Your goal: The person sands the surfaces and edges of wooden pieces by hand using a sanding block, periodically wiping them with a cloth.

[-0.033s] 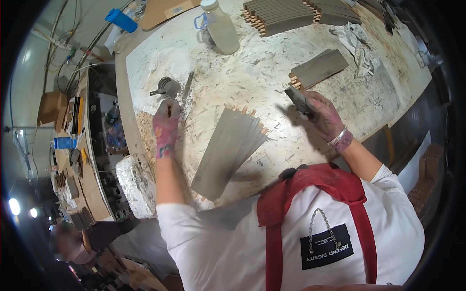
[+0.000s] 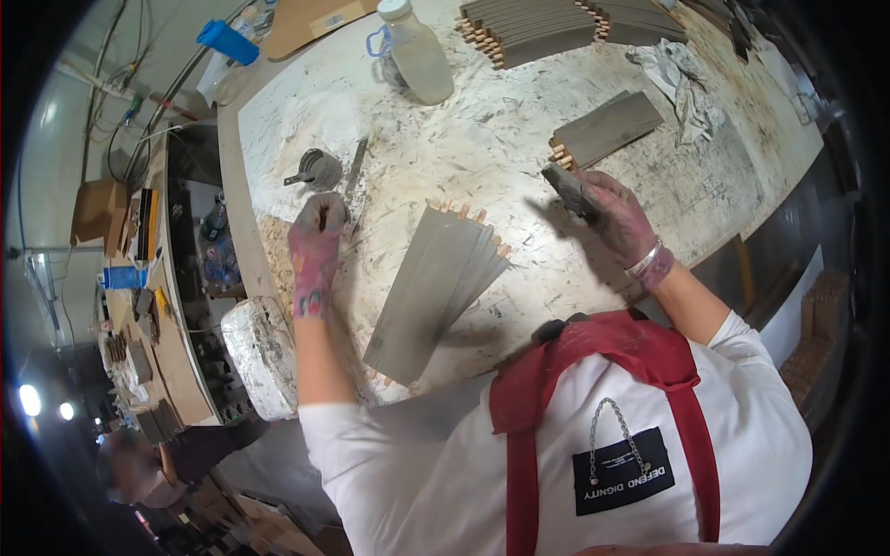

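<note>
My left hand (image 2: 317, 243), in a dirty pink glove, is over the white powder at the table's left. Its fingers are curled together; whatever they may hold is hidden. Just beyond it stands a dark round cup (image 2: 323, 169) with a short handle, and a narrow grey strip (image 2: 356, 167) lies to its right. My right hand (image 2: 623, 221), also gloved, grips a dark grey block (image 2: 569, 193) raised above the table. Between my hands lies a fanned stack of flat grey slats (image 2: 431, 292) with wooden pegs at the ends.
A smaller slat stack (image 2: 610, 128) lies beyond my right hand, beside a crumpled cloth (image 2: 681, 88). Larger stacks (image 2: 533, 32) and a jug of cloudy liquid (image 2: 417, 60) stand at the back. A wrapped white bundle (image 2: 260, 357) sits by the left edge. Another person (image 2: 148, 468) is far left.
My left hand has drawn back slightly toward me. The right hand still grips the dark block in nearly the same place.
</note>
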The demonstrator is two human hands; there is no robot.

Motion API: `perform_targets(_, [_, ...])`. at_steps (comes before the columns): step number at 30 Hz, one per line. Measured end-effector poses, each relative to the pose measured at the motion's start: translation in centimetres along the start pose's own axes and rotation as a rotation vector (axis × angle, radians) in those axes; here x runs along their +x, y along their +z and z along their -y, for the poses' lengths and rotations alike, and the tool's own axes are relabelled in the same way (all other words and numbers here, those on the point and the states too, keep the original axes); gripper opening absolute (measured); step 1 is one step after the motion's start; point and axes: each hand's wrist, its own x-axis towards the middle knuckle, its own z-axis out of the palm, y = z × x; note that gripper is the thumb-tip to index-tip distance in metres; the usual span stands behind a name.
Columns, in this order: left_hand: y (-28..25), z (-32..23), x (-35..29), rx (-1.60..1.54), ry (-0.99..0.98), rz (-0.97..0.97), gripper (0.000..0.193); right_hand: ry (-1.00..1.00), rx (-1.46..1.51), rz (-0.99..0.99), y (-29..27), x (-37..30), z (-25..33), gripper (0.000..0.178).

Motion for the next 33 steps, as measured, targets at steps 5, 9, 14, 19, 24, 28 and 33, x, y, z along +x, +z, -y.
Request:
perform_targets(5, [-0.6,-7.8,-6.4,0.223,0.455,0.066,0.015,0.014,-0.045,0.049,-0.3,0.6,0.2,0.049])
perform_targets(9, [0.2,-10.1,-7.1,0.279,0.597,0.125,0.018,0.030,-0.052,0.073,0.1,0.1,0.1,0.053])
perform_targets(14, [0.7,-10.6,-6.9,0.356,0.588,0.159,0.016,-0.018,-0.131,0.057,-0.2,-0.5,0.3,0.057])
perform_targets(19, [0.8,-10.9,-7.2,0.357,0.586,0.196,0.016,0.030,-0.064,-0.007,-0.7,-0.8,0.5,0.058])
perform_targets(24, [1.2,-11.2,-7.1,0.379,0.617,0.179,0.017,0.008,-0.007,0.027,-0.4,-0.9,0.6,0.055])
perform_targets(28, [1.3,-11.3,-7.2,0.375,0.619,0.169,0.017,0.036,-0.032,0.024,-0.5,-0.8,0.8,0.056])
perform_targets(33, [1.1,-11.1,-7.0,0.391,0.647,0.155,0.018,0.025,-0.073,0.022,-0.6,-0.7,0.6,0.057])
